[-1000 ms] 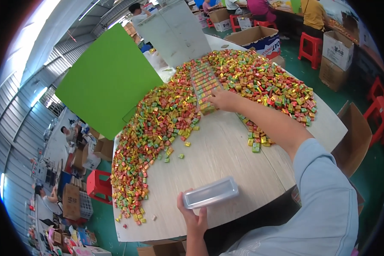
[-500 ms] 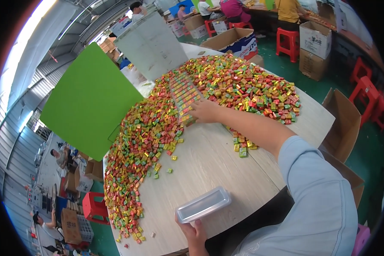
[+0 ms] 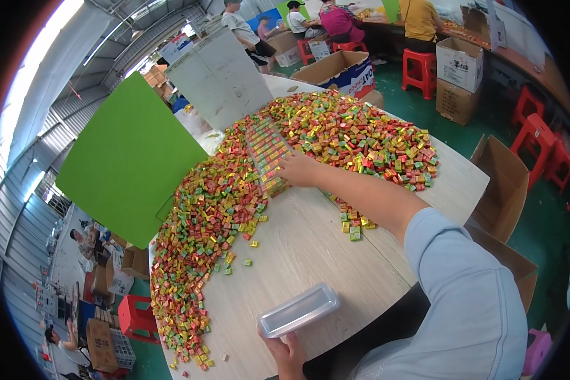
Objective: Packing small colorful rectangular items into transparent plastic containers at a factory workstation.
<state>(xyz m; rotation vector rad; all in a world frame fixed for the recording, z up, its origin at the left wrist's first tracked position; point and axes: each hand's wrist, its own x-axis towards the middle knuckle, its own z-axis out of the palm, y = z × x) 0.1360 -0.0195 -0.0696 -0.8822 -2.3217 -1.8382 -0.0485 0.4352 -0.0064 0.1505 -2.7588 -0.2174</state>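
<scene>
Left hand (image 3: 289, 354) at the near table edge, fingers closed on one clear plastic lid (image 3: 299, 310), held by its near rim and lying flat just above the table (image 3: 310, 247). Right hand (image 3: 296, 170) stretched far forward, palm down, fingers laid on one long tray (image 3: 267, 154) filled with rows of small wrapped candies; whether anything is pinched, cannot tell. Tray set at the middle of the candy heap (image 3: 354, 136), far side of the table, well apart from the lid. Heap too numerous to count: red, yellow and green pieces spread in an arc from right rim to near-left rim; a small loose cluster (image 3: 351, 227) just below the right forearm. Two upright boards behind the heap: one green board (image 3: 130, 161), one grey board (image 3: 218, 79). Open cardboard boxes (image 3: 508, 183) beside the table at right. Red stools (image 3: 421, 66) on the green floor; several other people seated at a far bench.
</scene>
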